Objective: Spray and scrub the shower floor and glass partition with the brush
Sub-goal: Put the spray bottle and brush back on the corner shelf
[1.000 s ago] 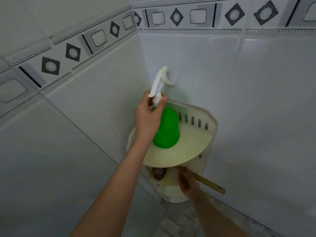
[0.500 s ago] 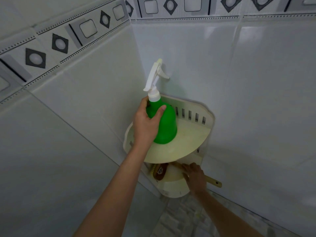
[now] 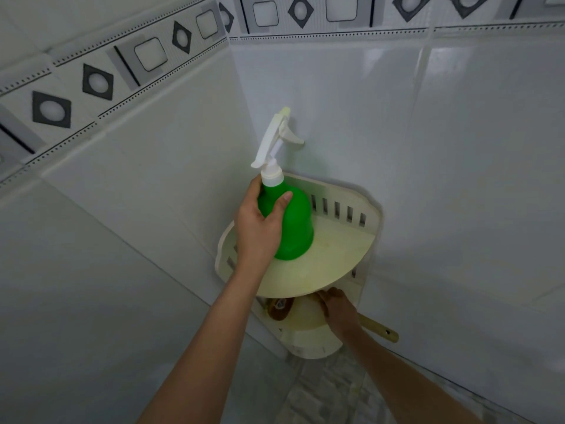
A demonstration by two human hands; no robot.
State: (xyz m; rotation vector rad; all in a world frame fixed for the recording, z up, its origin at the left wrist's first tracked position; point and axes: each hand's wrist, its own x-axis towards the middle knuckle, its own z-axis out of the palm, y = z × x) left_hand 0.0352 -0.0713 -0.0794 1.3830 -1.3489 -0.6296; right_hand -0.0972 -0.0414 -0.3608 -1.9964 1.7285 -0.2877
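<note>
A green spray bottle with a white trigger head stands upright on the upper tier of a cream corner shelf. My left hand grips the bottle's shoulder just below the white collar, thumb across the front. On the lower tier lies the brush. Its brown bristle head points toward the corner and its wooden handle sticks out past the shelf's right edge. My right hand reaches under the upper tier and is curled over the middle of that handle, hiding it there.
White tiled walls meet in the corner behind the shelf, with a grey patterned border strip high up. A patch of stone-patterned shower floor shows below the shelf between my forearms. No glass partition is in view.
My left hand has slid from the bottle's neck down onto its green shoulder. My right hand has moved further in along the brush handle, under the upper tier.
</note>
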